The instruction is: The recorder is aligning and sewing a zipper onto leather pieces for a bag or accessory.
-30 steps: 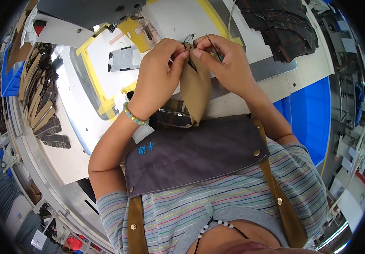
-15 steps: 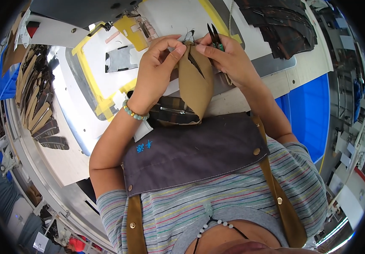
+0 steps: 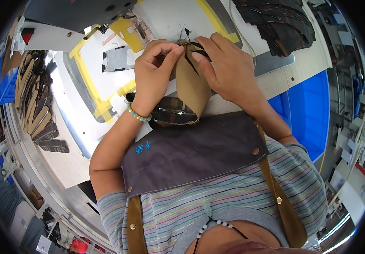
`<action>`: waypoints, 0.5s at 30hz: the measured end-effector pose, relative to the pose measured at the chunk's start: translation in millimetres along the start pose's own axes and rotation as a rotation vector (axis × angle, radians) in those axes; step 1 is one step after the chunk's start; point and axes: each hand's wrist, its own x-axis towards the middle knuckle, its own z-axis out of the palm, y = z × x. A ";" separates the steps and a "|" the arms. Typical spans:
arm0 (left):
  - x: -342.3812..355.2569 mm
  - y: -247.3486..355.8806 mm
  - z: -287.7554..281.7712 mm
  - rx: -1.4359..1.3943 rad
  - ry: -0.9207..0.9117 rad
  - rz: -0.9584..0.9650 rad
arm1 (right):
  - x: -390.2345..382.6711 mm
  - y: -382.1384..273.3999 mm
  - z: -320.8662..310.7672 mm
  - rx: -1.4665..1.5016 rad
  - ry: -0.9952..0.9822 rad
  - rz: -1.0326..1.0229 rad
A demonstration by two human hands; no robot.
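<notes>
My left hand [image 3: 153, 72] pinches the top end of a tan fabric pouch [image 3: 192, 86] between thumb and fingertips. A slit with a dark zipper runs down from that end, and loose black threads [image 3: 184, 34] stick out above it. Below, a dark plaid part with a silver zipper [image 3: 172, 111] lies against my apron. My right hand [image 3: 232, 67] is closed around black thread snips [image 3: 200, 49], mostly covered by the fingers. Their dark blades lie at the pouch's top end, close to the left fingertips; whether they touch the threads I cannot tell.
A sewing machine [image 3: 76, 15] overhangs the far left. Yellow tape [image 3: 85, 74] borders the white work surface, where a grey-and-black template [image 3: 117, 58] lies. Dark plaid pieces [image 3: 282, 27] are stacked far right, tan and plaid strips [image 3: 38, 101] left. A blue bin [image 3: 307, 114] stands right.
The snips have swung from pointing up, away from the pouch, to lying across its top end. My right hand has turned over with them. My left hand keeps its pinch, shifted slightly left.
</notes>
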 end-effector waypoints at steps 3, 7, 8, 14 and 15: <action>1.1 -1.6 2.2 -0.051 0.019 0.027 | 0.1 2.9 1.8 -0.078 0.032 -0.043; -0.3 -1.6 4.3 -0.060 0.023 0.056 | 0.2 4.2 3.3 -0.108 0.054 -0.035; -0.5 -1.3 4.6 -0.034 0.030 0.088 | 0.4 3.0 2.6 -0.098 0.035 -0.015; -2.5 2.0 3.4 0.119 0.034 0.160 | -1.3 5.1 5.4 -0.091 0.019 0.000; -3.2 3.7 2.5 0.168 0.008 0.148 | -0.9 5.2 5.7 -0.088 0.027 0.001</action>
